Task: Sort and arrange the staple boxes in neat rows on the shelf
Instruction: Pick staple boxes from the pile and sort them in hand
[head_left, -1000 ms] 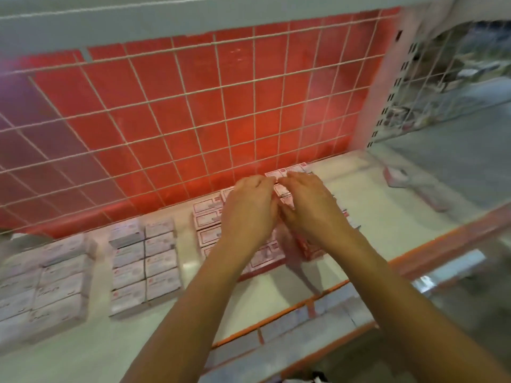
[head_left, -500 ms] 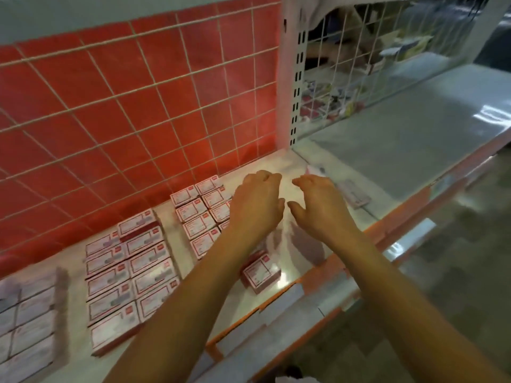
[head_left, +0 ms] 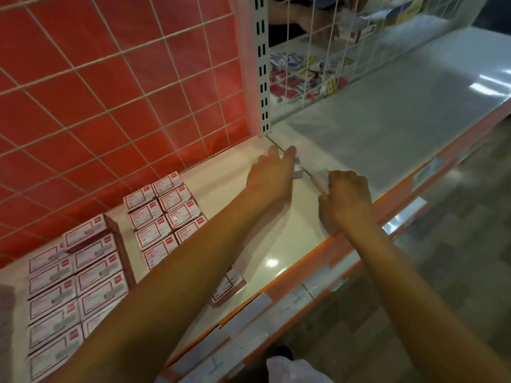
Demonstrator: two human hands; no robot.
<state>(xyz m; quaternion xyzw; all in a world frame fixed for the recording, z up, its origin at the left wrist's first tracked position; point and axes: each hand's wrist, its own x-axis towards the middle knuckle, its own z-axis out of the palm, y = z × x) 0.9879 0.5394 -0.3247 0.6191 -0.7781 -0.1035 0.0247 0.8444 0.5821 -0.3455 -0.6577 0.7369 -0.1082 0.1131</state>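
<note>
White-and-red staple boxes lie in two neat blocks on the white shelf [head_left: 276,244]: a larger block [head_left: 74,275] at the left and a smaller block [head_left: 163,214] beside it. One loose box [head_left: 231,287] sits near the front edge, partly under my left forearm. My left hand [head_left: 272,179] reaches toward the shelf's right end, its straight fingers touching a small box [head_left: 298,168]. To its right, my right hand [head_left: 345,201] curls its fingers round another box [head_left: 320,179], mostly hidden by the hand.
A red back panel behind a white wire grid [head_left: 124,78] closes the rear. A perforated upright post [head_left: 263,64] divides this bay from the grey shelf [head_left: 387,111] on the right. Beyond the mesh are mixed packets [head_left: 304,76] and another person's hand [head_left: 309,20].
Both hands left the smaller block and moved right to the two loose boxes by the shelf joint. The view swung right with them, and the right hand closed on a box.
</note>
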